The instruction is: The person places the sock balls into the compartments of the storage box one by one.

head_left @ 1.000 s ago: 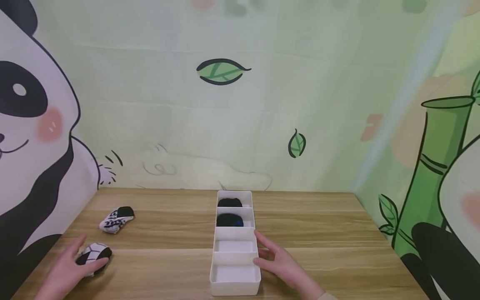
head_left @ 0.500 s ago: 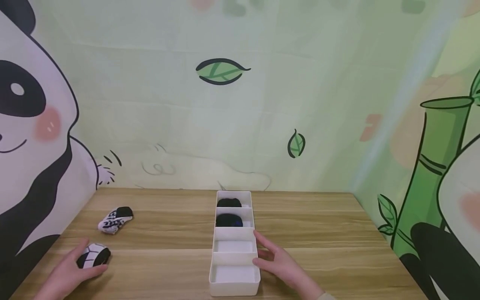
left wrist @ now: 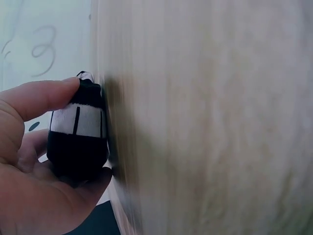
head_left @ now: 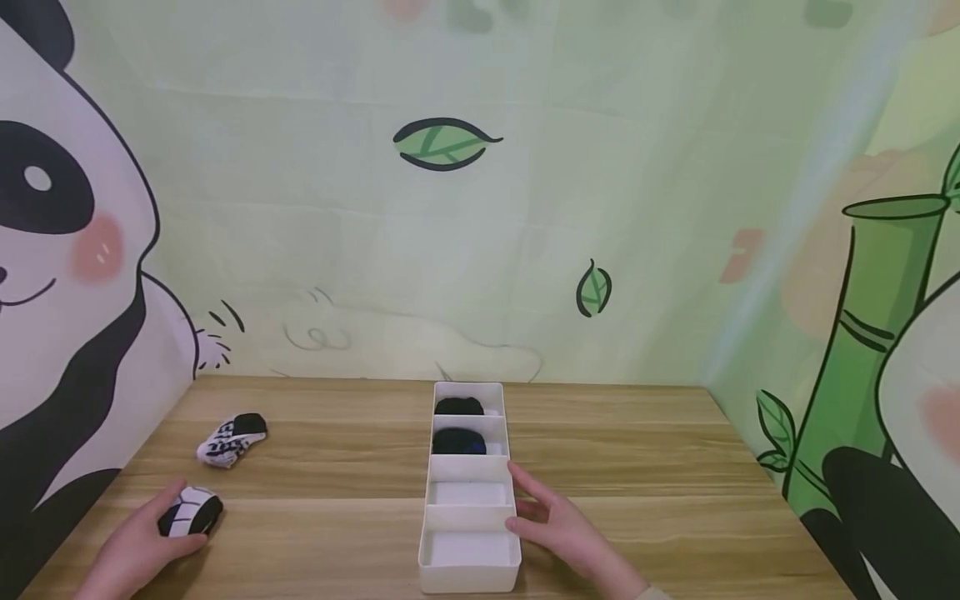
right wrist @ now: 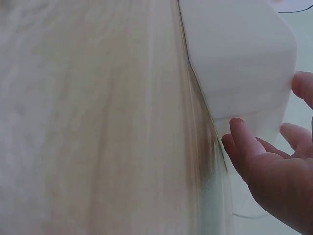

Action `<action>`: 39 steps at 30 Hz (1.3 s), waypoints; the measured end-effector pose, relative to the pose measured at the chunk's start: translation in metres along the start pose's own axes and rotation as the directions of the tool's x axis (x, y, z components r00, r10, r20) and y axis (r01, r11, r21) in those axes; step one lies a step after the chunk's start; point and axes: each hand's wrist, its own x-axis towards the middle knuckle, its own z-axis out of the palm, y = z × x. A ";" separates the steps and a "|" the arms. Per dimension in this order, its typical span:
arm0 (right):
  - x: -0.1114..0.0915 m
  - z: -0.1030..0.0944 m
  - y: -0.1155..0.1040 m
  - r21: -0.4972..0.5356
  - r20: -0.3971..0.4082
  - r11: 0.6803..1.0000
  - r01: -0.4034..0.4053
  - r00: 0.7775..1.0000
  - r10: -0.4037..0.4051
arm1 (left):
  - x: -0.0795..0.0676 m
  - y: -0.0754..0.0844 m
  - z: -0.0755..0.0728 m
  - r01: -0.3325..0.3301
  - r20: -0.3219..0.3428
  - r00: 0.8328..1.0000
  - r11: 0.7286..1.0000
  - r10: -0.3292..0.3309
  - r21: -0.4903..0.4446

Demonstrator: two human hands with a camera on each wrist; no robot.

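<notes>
At the left of the table, my left hand (head_left: 138, 542) grips a rolled-up black-and-white sock (head_left: 191, 512). The left wrist view shows a finger on one end of this sock (left wrist: 78, 122) and the thumb on the other, close over the tabletop. Farther back lies another rolled sock (head_left: 231, 442), white with a dark pattern and a black end. A long white box (head_left: 470, 577) with several compartments stands in the middle. My right hand (head_left: 558, 525) touches its right side with extended fingertips. Two dark rolled bundles, one (head_left: 459, 440) in the second compartment from the back and one (head_left: 459, 406) in the rearmost, sit inside.
The wooden table (head_left: 322, 467) ends at a pale green backdrop (head_left: 322, 233) printed with leaves, pandas and bamboo. Low dividers (head_left: 470, 516) separate the box's compartments, and the front two show bare white floors.
My left hand's fingers and thumb have closed in around the near sock, which has shifted and turned slightly. My right hand stays at the box, and the box has not moved.
</notes>
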 end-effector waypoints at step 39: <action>-0.001 0.001 -0.003 0.009 0.000 1.000 0.002 1.000 -0.002 | -0.005 0.079 0.022 -0.183 -0.119 0.977 0.983 0.179 -0.031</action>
